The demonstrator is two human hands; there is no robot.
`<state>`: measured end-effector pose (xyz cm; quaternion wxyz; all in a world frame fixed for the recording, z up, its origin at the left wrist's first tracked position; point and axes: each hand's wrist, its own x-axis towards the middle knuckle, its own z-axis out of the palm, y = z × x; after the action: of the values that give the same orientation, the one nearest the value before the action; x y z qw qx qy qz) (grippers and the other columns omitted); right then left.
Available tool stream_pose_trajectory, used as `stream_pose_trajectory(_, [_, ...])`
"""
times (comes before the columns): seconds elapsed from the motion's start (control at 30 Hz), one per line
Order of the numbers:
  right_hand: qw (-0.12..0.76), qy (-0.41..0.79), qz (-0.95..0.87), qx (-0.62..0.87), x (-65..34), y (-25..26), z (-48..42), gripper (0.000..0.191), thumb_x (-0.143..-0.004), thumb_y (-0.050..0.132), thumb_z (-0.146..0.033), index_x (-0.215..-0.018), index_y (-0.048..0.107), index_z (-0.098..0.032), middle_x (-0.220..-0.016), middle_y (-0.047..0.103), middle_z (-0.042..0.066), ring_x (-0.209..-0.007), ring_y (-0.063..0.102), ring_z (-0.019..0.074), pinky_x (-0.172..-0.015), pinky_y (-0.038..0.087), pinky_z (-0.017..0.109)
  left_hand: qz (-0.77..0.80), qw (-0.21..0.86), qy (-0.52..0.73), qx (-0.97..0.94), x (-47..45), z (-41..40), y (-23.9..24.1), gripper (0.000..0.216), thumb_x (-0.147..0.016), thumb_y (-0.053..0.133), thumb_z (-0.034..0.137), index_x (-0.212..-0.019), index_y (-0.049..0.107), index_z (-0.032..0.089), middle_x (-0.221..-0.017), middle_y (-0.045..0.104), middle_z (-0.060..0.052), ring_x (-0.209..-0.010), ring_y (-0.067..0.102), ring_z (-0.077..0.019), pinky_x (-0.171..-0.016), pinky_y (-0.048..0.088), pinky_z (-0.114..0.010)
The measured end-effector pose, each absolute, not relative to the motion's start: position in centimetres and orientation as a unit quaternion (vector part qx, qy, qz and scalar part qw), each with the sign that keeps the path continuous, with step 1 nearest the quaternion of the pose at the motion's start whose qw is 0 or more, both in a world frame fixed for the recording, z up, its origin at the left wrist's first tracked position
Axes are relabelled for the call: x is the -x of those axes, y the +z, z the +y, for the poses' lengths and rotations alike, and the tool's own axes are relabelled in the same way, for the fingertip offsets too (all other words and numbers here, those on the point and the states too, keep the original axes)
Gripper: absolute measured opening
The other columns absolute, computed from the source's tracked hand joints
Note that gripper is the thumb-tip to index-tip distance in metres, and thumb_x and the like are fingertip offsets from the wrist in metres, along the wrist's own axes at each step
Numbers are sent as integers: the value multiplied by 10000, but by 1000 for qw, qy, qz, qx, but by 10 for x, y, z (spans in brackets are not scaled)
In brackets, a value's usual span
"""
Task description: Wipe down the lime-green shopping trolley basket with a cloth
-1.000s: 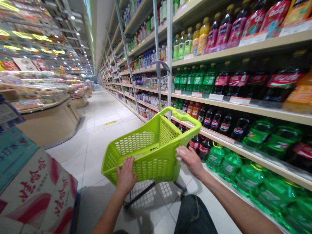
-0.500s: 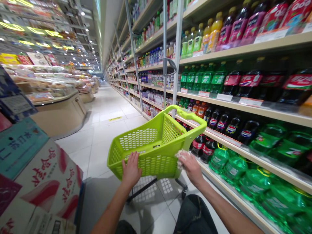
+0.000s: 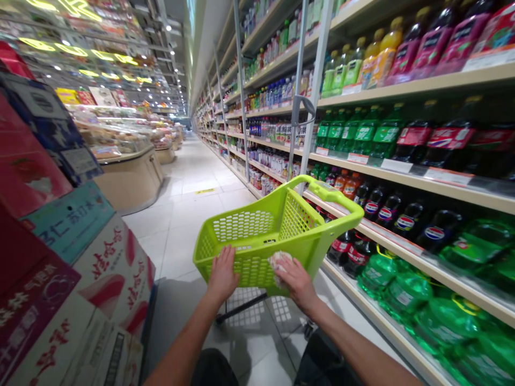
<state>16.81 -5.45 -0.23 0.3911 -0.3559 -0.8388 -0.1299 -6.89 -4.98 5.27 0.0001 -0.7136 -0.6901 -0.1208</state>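
A lime-green plastic shopping cart (image 3: 257,230) stands in the aisle in front of me, its basket empty and its handle at the far right. My left hand (image 3: 222,273) lies with fingers spread against the near wall of the basket, fingertips on the rim. My right hand (image 3: 293,279) is closed on a small crumpled whitish cloth (image 3: 278,264) and presses it against the same wall, a little right of the middle.
Drink shelves (image 3: 402,177) full of bottles run along the right, with large green bottles on the lowest shelf (image 3: 418,300). Stacked cartons (image 3: 80,268) rise close on the left. Round display counters (image 3: 129,177) stand farther left. The tiled aisle (image 3: 193,187) stretches ahead.
My right hand with the cloth has slid left along the basket's near wall from its right corner toward the middle. My view has shifted, so the cartons loom larger on the left.
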Motion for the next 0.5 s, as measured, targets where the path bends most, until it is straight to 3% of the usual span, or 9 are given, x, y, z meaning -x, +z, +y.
stream_pose_trajectory(0.13, [417,-157,-823,351,-144,30,-32,308,-867,374,-120,-1062,586,-227,-1202,554,60,-1258,326,182,-998,310,453,-731,37,-123,670,87,-55,50,641,-663,398,72,-1299,331,104,-1401,302,-123,-1307,222,-250,-1045,199,-518])
stream_pose_trajectory(0.37, [321,-101,-897,285,-110,-45,-57,223,-881,418,-221,-983,614,-253,-1136,603,7,-1120,500,158,-892,448,353,-702,-7,-118,702,121,-61,50,698,-618,374,7,-1298,341,166,-1393,333,-71,-1299,252,-188,-1057,227,-438])
stream_pose_trajectory(0.5, [353,-89,-899,245,-69,-5,-53,218,-875,431,-205,-996,609,-237,-1214,547,28,-1238,361,170,-970,375,397,-758,-22,-111,642,146,-63,46,696,-634,325,-10,-1296,332,204,-1390,341,-57,-1304,238,-180,-1036,237,-490])
